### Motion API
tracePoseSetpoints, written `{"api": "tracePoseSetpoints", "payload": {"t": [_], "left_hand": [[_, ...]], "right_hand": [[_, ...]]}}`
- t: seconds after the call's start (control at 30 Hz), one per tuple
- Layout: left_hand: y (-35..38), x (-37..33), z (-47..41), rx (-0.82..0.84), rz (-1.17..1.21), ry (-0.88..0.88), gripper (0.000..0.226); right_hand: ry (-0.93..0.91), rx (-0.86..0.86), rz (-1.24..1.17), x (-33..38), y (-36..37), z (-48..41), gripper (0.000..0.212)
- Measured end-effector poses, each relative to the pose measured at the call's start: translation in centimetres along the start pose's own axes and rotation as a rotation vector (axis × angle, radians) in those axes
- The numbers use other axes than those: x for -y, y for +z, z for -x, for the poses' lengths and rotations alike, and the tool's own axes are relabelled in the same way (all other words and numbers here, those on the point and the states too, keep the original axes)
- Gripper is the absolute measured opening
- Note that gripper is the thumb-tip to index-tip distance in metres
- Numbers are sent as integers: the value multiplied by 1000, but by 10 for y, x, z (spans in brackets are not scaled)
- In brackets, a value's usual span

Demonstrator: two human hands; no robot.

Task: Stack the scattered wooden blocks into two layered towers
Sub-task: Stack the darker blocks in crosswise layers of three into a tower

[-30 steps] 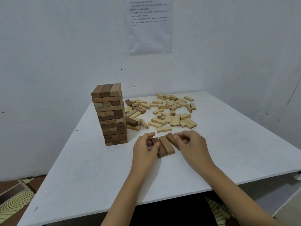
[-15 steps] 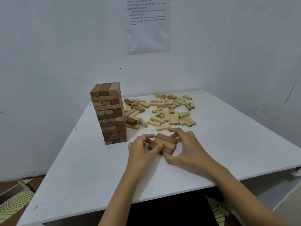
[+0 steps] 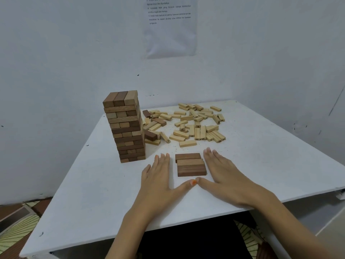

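Observation:
Three brown blocks (image 3: 190,164) lie flat side by side on the white table (image 3: 270,165), forming one low layer. My left hand (image 3: 158,176) lies flat on the table just left of them, fingers straight, a small gap between. My right hand (image 3: 224,172) lies flat just right of them, fingers straight. The two thumb tips meet in front of the layer. A tall tower (image 3: 125,126) of mixed brown blocks stands to the left rear. Several pale loose blocks (image 3: 192,124) lie scattered behind, with a few dark ones (image 3: 150,135) near the tower.
A printed sheet (image 3: 169,25) hangs on the wall behind the table. The wall closes off the far and right sides. The table's front edge (image 3: 186,223) runs under my forearms. A patterned mat (image 3: 16,227) covers the floor at lower left.
Both hands have let go of the three brown blocks and opened flat beside them. The blocks, skewed before, now sit squared and aligned in one layer.

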State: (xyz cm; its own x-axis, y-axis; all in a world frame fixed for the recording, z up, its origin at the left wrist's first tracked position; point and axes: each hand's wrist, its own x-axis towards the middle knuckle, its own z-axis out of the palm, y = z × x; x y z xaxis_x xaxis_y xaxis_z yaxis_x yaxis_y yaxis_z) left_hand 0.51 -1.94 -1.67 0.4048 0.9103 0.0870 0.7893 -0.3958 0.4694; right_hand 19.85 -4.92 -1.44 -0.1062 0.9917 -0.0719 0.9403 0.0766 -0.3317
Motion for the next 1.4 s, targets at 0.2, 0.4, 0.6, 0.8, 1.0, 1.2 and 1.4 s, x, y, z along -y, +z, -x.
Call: {"api": "tracePoseSetpoints", "payload": {"t": [0.2, 0.4, 0.6, 0.8, 1.0, 1.2, 1.4], "left_hand": [[5, -3, -7, 64, -144, 55, 76], [9, -3, -7, 74, -168, 53, 68], [9, -4, -9, 109, -153, 49, 67], [2, -4, -7, 150, -85, 61, 73], [-26, 13, -12, 211, 375, 30, 99], [-29, 25, -30, 215, 417, 140, 101], [-24, 30, -39, 201, 417, 187, 99]], "right_hand": [[42, -34, 132, 10, 10, -6, 72], [43, -28, 153, 11, 10, -6, 69], [38, -22, 139, 11, 9, -5, 69], [-8, -48, 95, 5, 8, -6, 72], [-51, 50, -384, -27, -18, -4, 87], [-145, 35, -493, -37, -21, -23, 86], [-191, 0, -492, -37, -22, -28, 81]]}}
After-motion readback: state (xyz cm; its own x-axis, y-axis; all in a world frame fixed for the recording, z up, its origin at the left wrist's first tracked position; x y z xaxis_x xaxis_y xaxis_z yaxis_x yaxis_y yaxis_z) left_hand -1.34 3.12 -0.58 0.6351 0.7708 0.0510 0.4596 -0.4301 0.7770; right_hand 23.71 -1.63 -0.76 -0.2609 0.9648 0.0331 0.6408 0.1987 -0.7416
